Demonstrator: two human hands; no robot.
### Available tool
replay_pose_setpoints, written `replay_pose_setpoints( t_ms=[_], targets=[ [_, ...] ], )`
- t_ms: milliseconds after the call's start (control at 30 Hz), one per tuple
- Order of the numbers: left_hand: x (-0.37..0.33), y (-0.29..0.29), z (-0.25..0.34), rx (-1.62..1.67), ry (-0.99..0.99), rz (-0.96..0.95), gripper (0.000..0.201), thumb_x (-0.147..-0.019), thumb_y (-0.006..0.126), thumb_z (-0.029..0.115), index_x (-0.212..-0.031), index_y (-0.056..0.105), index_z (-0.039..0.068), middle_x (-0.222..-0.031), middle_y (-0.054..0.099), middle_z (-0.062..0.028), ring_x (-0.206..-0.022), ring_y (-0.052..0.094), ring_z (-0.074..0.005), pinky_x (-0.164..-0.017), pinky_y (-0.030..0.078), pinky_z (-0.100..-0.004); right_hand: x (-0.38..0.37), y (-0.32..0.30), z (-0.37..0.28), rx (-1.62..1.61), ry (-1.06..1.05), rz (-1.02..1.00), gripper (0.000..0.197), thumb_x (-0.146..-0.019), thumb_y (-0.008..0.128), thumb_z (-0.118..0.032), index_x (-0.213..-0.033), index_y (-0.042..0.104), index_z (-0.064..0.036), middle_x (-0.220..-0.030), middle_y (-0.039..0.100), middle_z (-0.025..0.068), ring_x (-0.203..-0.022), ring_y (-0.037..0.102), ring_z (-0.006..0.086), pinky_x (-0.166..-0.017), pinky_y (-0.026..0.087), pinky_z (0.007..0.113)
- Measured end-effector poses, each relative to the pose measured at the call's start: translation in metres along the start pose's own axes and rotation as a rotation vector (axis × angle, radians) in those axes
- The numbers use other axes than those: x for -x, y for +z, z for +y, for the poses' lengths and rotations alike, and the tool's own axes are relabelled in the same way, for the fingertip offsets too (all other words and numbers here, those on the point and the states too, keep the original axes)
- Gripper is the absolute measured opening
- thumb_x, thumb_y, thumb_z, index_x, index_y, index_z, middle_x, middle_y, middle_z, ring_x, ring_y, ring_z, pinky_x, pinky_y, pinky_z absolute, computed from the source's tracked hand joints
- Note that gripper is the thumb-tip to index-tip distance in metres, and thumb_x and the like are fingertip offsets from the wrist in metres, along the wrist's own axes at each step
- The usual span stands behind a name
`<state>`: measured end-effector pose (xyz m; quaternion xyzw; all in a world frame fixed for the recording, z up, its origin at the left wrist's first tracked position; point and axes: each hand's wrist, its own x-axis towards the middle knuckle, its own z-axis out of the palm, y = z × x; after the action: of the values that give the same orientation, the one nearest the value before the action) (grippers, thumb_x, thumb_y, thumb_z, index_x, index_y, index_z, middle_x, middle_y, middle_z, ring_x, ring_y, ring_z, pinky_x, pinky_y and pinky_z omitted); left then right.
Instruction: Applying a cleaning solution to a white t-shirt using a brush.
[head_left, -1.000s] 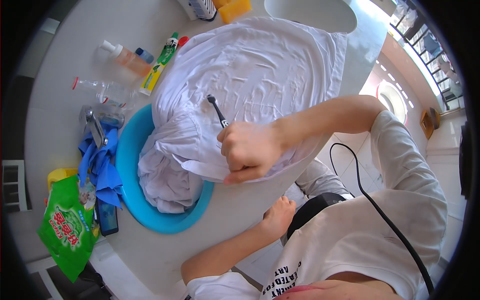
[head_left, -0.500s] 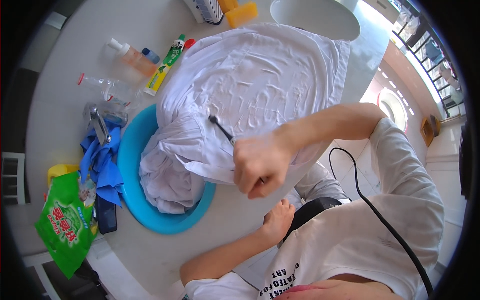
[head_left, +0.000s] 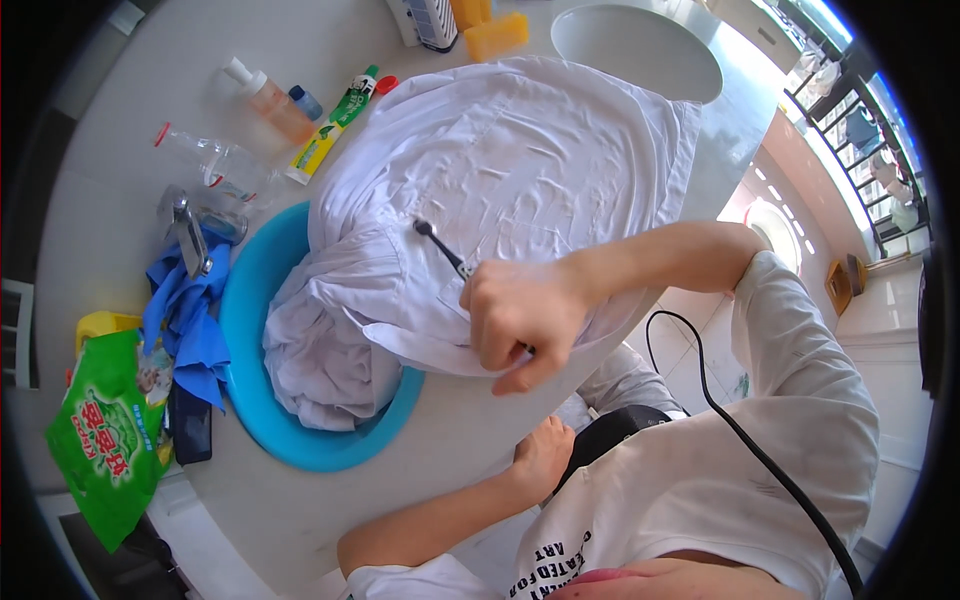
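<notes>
Over white cloth (head_left: 560,150) | brush (head_left: 442,248) | long axis diagonal | head (head_left: 423,228) upper-left

Bright upper-right daylight, glare on the countertop (head_left: 750,82), bent edges, black corners.

The brush (head_left: 441,246) is partly hidden (at mid-handle), a white container (head_left: 436,22) cropped at top.

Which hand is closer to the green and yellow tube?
The right hand: it holds a dark brush over the white cloth, below and right of the tube in the picture. The left hand is farther, lower down.
</notes>
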<state>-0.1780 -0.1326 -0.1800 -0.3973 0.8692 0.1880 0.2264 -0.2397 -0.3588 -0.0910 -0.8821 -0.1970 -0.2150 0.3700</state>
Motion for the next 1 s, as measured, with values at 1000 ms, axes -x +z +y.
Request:
replay_pose_setpoints(
  t_ms=[1000],
  targets=[
    [0.002, 0.000, 0.003, -0.009, -0.011, -0.104, 0.024, -0.090, 0.062, 0.020, -0.112, 0.063, 0.010, -0.109, 0.065, -0.0106, -0.106, 0.061, -0.0252, -0.087, 0.053, -0.0334, -0.005, -0.001, -0.026, 0.086, 0.269, 0.038, 0.045, -0.077, 0.073, -0.026, -0.051, 0.040, -0.0099, -0.051, 0.045, 0.0027, -0.049, 0.047, 0.0277, -0.049, 0.034, 0.039]
  ],
)
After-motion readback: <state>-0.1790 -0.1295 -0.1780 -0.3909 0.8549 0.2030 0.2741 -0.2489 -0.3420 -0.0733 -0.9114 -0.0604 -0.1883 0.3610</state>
